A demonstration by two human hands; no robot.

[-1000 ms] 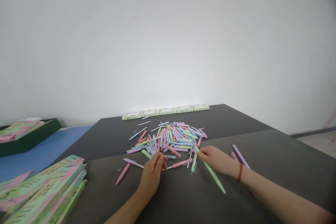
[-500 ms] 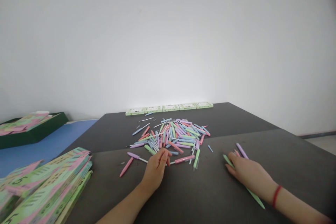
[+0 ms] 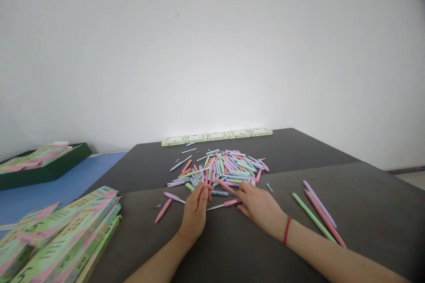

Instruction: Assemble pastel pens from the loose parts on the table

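Fingers (image 3: 244,187) on pink pen (image 3: 223,204), lying left-right

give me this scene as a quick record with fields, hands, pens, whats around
left hand: at near edge of pen pile, fingers on a pen
right hand: flat at pile edge, red band on wrist
pen pile: pastel pens heaped mid-table
set-aside pens: green, pink, purple, side by side at right
table: dark
card stack: near left
boxes: green row at far edge

Both forearms are bare, with no sleeves showing. The right hand (image 3: 260,207) has a thin red string band (image 3: 286,230) around its wrist; the left hand (image 3: 195,214) wears nothing.
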